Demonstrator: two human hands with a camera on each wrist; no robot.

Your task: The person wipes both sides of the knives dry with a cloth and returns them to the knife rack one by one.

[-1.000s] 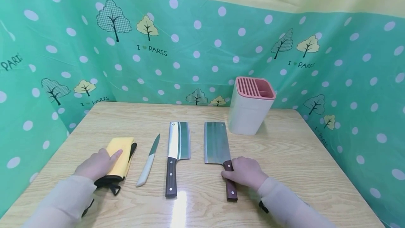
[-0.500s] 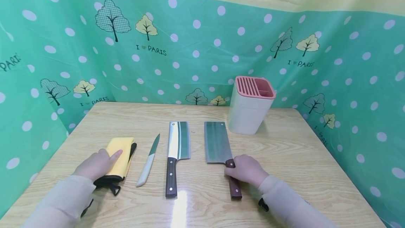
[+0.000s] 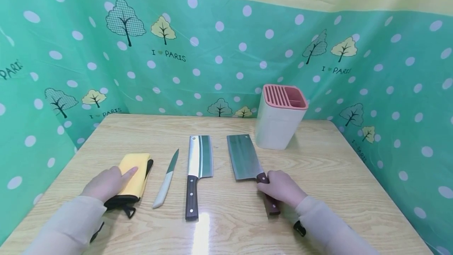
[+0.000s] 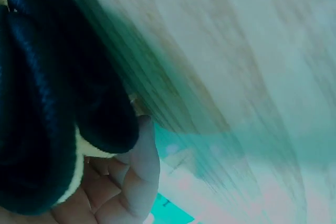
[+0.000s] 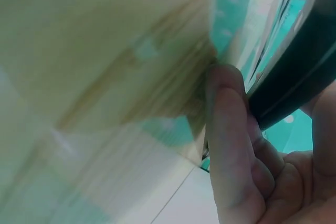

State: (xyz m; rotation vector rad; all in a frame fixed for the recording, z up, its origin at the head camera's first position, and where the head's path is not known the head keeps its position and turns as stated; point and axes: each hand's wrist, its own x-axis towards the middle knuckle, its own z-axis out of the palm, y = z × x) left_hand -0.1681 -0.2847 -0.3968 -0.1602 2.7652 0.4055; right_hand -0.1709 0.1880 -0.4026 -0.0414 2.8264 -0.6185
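Observation:
My right hand (image 3: 283, 187) grips the dark riveted handle of the right cleaver (image 3: 243, 156); its wide blade lies angled over the table, pointing away and left. In the right wrist view, fingers (image 5: 231, 140) curl beside the dark handle (image 5: 299, 56). My left hand (image 3: 107, 184) holds a folded yellow cloth (image 3: 132, 176) with black edging, thumb on top. The left wrist view shows fingers (image 4: 139, 174) curled under the cloth's dark edge (image 4: 37, 103). Between the hands lie a second cleaver (image 3: 199, 156) and a small knife (image 3: 165, 184) with a white handle.
A white knife block (image 3: 277, 129) with a pink slotted top stands at the back right of the wooden table (image 3: 336, 168). Behind it hangs a green dotted curtain (image 3: 198, 70). A black loop (image 3: 129, 211) sticks out from the cloth.
The right cleaver has turned, its handle end swinging right and slightly away along with my right hand. The left hand and the cloth have stayed in place.

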